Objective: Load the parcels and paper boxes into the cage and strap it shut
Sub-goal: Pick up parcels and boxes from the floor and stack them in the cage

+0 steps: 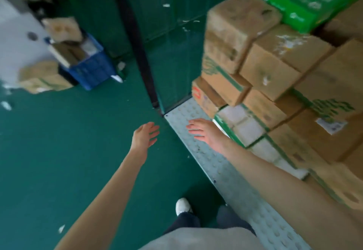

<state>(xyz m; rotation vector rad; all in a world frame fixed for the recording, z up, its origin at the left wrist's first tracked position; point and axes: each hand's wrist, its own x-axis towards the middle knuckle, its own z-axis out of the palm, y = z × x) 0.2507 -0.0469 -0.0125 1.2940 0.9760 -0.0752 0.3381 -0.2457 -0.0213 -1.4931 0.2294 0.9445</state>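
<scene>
**Progress, left to right.** Far left: loose cartons on the floor and a blue crate holding further goods, all well apart from the cage; judged not yet loaded. Centre: dark upright band at the cage corner, post or strap not distinguishable through blur. No strap seen across the open front; strapping judged outstanding.

Left hand above the floor just beside the cage corner, fingers straight and slightly apart, holding nothing. Right hand above the base plate, palm down, fingers spread, holding nothing. Contact with the plate not determinable.

Right: stacked boxes inside the cage in several tiers, green pack on top. Free room remaining on the near left of the plate. Loading judged well advanced, not complete.

**Materials, same order.**
- Loose cartons: brown corrugated card, corners crushed and out of square.
- Crate: rigid blue plastic with slotted walls.
- Floor: smooth green coating, scattered with white paper scraps.
- Cage wall: green wire mesh.
- Base plate: pale grey metal, rows of round dimples.
- Stacked boxes: rectangular brown card, green print and tape, one white label; glossy white wrapped pack at the bottom.
</scene>
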